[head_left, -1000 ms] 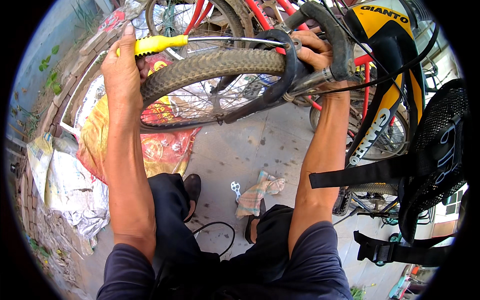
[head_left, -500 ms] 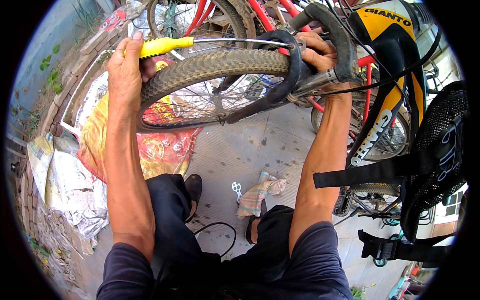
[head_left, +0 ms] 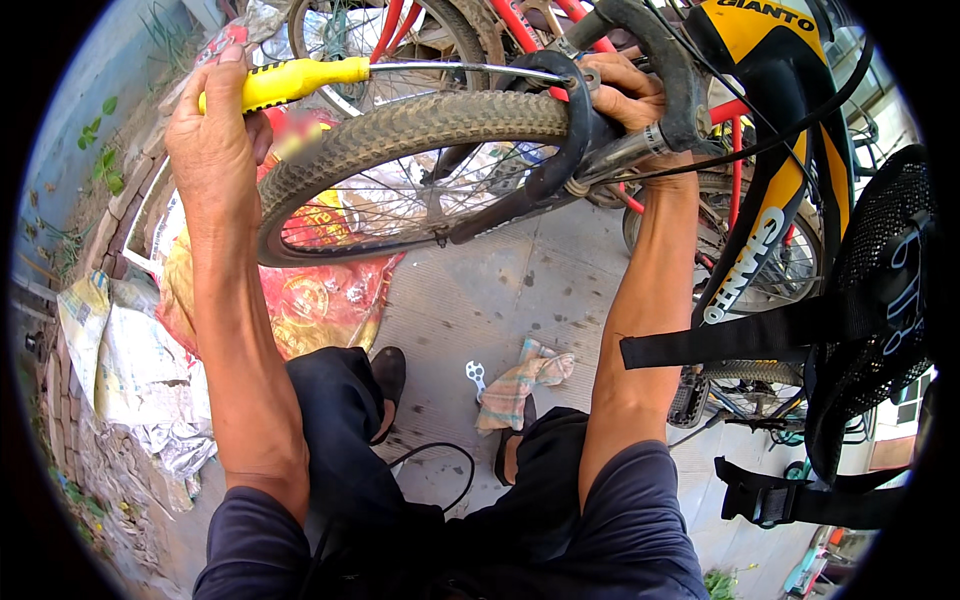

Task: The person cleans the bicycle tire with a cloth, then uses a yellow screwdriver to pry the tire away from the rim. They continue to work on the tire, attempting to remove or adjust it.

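My left hand [head_left: 215, 125] is closed around the yellow handle of a screwdriver [head_left: 305, 83]. Its long metal shaft runs rightward above the knobby front tyre [head_left: 420, 122]. The tip meets the black arch of the bicycle fork [head_left: 584, 130], beside a small grey metal tab [head_left: 591, 78]. Just right of that tab, my right hand [head_left: 630, 92] reaches up behind the fork leg, fingers curled close to the tip. What those fingers hold is hidden by the fork. The wheel lies sideways across my view, its spokes and rim showing.
The yellow and black bicycle frame [head_left: 770, 130] and a black mesh bag with straps [head_left: 880, 270] crowd the right side. Red bicycles stand behind. A flat multi-hole wrench [head_left: 475, 375] and a checked cloth [head_left: 525, 385] lie by my feet. Printed sacks [head_left: 335, 300] cover the ground at left.
My left hand and the screwdriver handle have moved left and slightly up. The wheel and fork have shifted slightly left in view, with the right hand still at the fork.
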Tool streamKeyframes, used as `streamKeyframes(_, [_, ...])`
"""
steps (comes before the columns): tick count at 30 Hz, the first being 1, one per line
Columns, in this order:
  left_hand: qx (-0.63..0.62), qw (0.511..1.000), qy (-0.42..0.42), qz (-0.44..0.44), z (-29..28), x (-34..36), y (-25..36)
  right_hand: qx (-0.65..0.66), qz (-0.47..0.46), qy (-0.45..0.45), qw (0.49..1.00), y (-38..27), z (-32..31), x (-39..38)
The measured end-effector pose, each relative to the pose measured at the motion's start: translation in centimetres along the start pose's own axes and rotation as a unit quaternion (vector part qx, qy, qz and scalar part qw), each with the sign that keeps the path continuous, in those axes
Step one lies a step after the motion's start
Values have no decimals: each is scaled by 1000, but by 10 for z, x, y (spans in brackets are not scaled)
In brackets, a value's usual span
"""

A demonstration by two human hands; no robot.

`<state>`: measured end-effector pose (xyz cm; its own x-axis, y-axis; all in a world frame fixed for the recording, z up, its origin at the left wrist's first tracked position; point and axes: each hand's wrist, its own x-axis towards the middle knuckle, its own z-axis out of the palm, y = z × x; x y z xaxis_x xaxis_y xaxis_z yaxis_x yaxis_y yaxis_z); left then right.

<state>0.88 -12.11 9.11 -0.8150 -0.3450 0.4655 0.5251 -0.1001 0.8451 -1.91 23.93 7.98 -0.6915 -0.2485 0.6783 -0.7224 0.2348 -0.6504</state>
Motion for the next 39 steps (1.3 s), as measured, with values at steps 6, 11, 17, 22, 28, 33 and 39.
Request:
streamKeyframes(6, [-9,1000,0,-12,-1,3,-13,-36,-35,-5,999,-3,2,1])
streamKeyframes(11, [-4,998,-59,-6,-13,9,-29,13,33,22,999,-3,4,0])
streamKeyframes(17, [13,995,-83,-50,-19,10,-36,2,24,23,999,-1,4,1])
streamKeyframes(22, [40,990,-72,-118,-17,8,-30,-18,27,8,999,-4,2,3])
streamKeyframes(28, [41,993,-56,-91,-12,8,-24,-75,-53,-21,996,-3,-2,2])
streamKeyframes(33, [38,992,-105,-53,-18,8,-24,-142,-161,-87,973,9,-13,5])
streamKeyframes(39, [33,991,-124,-38,-24,12,-33,-110,-120,-74,984,10,-11,5])
